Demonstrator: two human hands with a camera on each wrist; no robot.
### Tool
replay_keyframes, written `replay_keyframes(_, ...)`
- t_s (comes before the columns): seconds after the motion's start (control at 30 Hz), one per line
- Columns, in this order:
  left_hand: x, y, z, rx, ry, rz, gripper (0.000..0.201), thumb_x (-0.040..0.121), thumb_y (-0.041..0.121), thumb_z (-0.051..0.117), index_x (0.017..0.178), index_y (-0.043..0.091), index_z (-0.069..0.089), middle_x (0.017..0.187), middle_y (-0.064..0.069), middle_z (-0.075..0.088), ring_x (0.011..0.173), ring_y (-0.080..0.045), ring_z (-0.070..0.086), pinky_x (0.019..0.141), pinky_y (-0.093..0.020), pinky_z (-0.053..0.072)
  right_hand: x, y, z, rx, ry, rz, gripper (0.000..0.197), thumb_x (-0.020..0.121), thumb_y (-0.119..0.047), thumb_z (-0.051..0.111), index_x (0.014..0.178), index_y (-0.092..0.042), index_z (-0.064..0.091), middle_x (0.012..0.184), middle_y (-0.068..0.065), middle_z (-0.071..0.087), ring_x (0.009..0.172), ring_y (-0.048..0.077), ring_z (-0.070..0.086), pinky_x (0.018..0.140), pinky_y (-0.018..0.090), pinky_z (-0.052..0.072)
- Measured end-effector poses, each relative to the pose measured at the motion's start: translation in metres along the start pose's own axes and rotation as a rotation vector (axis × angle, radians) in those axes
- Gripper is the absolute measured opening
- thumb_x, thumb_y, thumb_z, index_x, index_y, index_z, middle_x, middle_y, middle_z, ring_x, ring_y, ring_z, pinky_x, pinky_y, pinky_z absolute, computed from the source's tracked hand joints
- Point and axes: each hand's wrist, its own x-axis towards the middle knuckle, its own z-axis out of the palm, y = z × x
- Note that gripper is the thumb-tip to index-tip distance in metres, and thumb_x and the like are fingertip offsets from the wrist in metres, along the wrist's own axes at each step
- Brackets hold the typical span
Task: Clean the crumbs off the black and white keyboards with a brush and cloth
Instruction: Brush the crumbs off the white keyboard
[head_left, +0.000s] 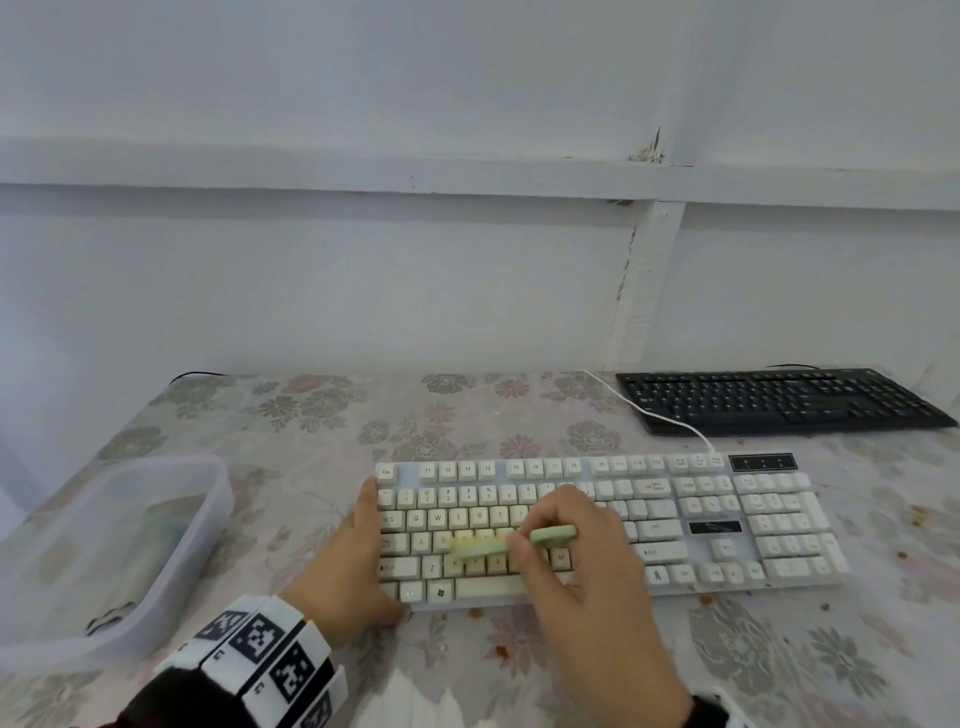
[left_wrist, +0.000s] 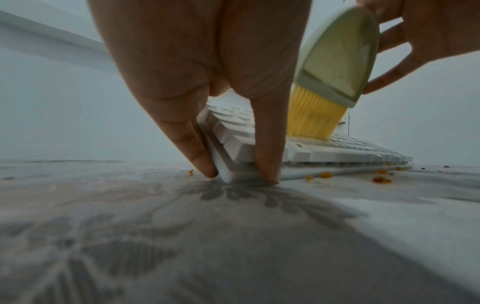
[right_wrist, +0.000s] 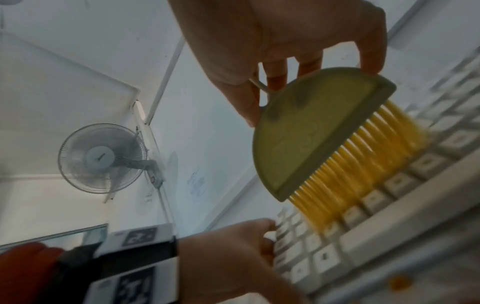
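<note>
Tub (head_left: 197, 499) contents — blurred, unreadable

The left hand (head_left: 347, 564) is lying low and flat, its fingers (left_wrist: 197, 152) reaching straight down, the thumb apart from them and pressing at the near side. The right hand (head_left: 571, 551) is hovering just beside it, slightly higher, its fingertips (right_wrist: 372, 59) and thumb pinching together, the wrist angling back toward the person.
</note>
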Motion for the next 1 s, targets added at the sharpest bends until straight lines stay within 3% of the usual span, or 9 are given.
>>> replay_keyframes(0.1, -0.002, 0.004, -0.001, -0.002, 0.005, 0.019, 0.126, 0.055, 0.024, 0.079, 0.145, 0.028, -0.010, 0.132, 0.002, 0.042, 0.114, -0.013, 0.050, 0.096, -0.029, 0.047, 0.002, 0.013, -0.018, -0.027, 0.045, 0.033, 0.017, 0.087, -0.025, 0.061, 0.083, -0.035, 0.047, 0.096, -0.017, 0.054, 0.088, 0.001, 0.045, 0.088, 0.046, 0.042)
replay_keyframes(0.17, -0.002, 0.005, -0.001, 0.008, 0.003, 0.006, 0.127, 0.056, 0.023, 0.078, 0.145, 0.027, -0.013, 0.133, 0.001, 0.041, 0.114, -0.015, 0.049, 0.097, -0.030, 0.047, 0.004, 0.013, -0.026, 0.002, 0.069, 0.043, 0.017, 0.085, -0.025, 0.062, 0.082, -0.035, 0.048, 0.094, -0.015, 0.055, 0.088, 0.002, 0.046, 0.085, 0.045, 0.042)
replay_keyframes(0.3, -0.003, 0.006, -0.001, -0.003, 0.002, 0.009, 0.127, 0.055, 0.024, 0.077, 0.144, 0.029, -0.013, 0.130, 0.002, 0.043, 0.111, -0.014, 0.050, 0.093, -0.028, 0.047, 0.004, 0.011, -0.027, 0.157, 0.019, 0.064, 0.011, 0.084, -0.030, 0.064, 0.079, -0.032, 0.053, 0.083, -0.007, 0.058, 0.083, 0.011, 0.052, 0.070, 0.031, 0.041)
replay_keyframes(0.43, -0.001, 0.001, 0.001, -0.005, 0.009, 0.009, 0.128, 0.054, 0.027, 0.079, 0.144, 0.030, -0.011, 0.129, 0.008, 0.043, 0.114, -0.011, 0.049, 0.095, -0.026, 0.046, 0.002, 0.026, -0.032, 0.154, 0.009, 0.084, 0.014, 0.084, -0.026, 0.065, 0.079, -0.033, 0.054, 0.084, -0.007, 0.059, 0.083, 0.007, 0.052, 0.068, 0.025, 0.041)
replay_keyframes(0.57, 0.001, -0.003, 0.002, 0.000, 0.005, -0.014, 0.130, 0.051, 0.036, 0.078, 0.143, 0.035, -0.013, 0.135, 0.007, 0.041, 0.117, -0.013, 0.049, 0.100, -0.033, 0.046, 0.006, 0.043, -0.049, 0.155, 0.021, 0.137, 0.015, 0.085, -0.023, 0.064, 0.077, -0.030, 0.054, 0.082, -0.003, 0.056, 0.071, 0.006, 0.052, 0.056, 0.011, 0.038)
replay_keyframes(0.7, 0.000, -0.005, 0.002, 0.003, 0.020, 0.009, 0.128, 0.049, 0.038, 0.078, 0.144, 0.035, -0.009, 0.135, 0.008, 0.042, 0.118, -0.011, 0.049, 0.100, -0.032, 0.046, 0.006, 0.038, -0.052, 0.214, 0.008, 0.127, 0.015, 0.084, -0.021, 0.065, 0.078, -0.030, 0.056, 0.082, -0.005, 0.060, 0.079, 0.008, 0.054, 0.059, 0.009, 0.038)
replay_keyframes(0.87, -0.001, -0.001, 0.000, 0.002, 0.009, 0.004, 0.128, 0.052, 0.031, 0.078, 0.144, 0.033, -0.011, 0.131, 0.008, 0.043, 0.113, -0.010, 0.051, 0.096, -0.027, 0.046, 0.013, 0.053, -0.067, 0.186, 0.054, 0.137, 0.020, 0.085, -0.018, 0.064, 0.074, -0.031, 0.054, 0.077, -0.007, 0.060, 0.060, 0.003, 0.049, 0.052, 0.009, 0.036)
replay_keyframes(1.0, -0.002, -0.001, 0.000, 0.002, 0.017, 0.009, 0.127, 0.051, 0.033, 0.079, 0.143, 0.035, -0.009, 0.131, 0.009, 0.045, 0.112, -0.009, 0.052, 0.095, -0.029, 0.048, 0.016, 0.053, -0.077, 0.185, 0.048, 0.089, 0.024, 0.084, -0.014, 0.065, 0.071, -0.031, 0.054, 0.077, -0.011, 0.059, 0.069, 0.004, 0.052, 0.054, 0.012, 0.036)
